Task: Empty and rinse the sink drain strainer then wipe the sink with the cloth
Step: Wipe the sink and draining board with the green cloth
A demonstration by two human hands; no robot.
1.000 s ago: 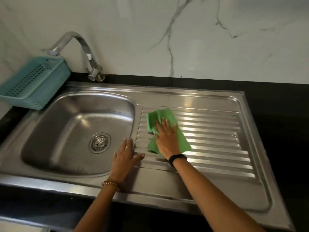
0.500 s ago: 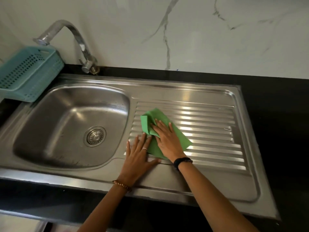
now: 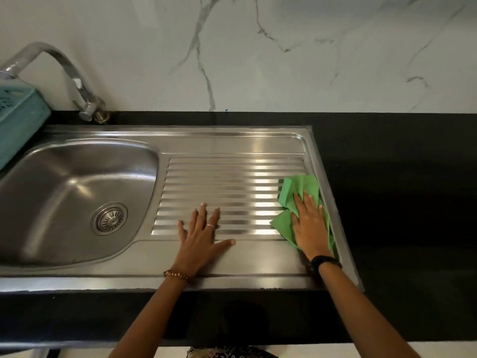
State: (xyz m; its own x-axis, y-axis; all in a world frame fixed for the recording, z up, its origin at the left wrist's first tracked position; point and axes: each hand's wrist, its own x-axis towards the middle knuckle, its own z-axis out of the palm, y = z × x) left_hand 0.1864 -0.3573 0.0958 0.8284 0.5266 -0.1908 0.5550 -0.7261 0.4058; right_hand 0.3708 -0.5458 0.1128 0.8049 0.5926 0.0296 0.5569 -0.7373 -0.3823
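A single head-worn view looks forward and steeply down from above the counter's near edge, close over both outstretched forearms. The left hand (image 3: pixel 204 235) sits just below frame centre, the right hand (image 3: pixel 308 227) to its right at a like height. Left of the left hand the sink (image 3: pixel 77 192) basin runs out of frame; beyond both hands the marble wall (image 3: pixel 284 47) fills the upper third (wide-angle lens, so straight edges bow). No second view shares the scene
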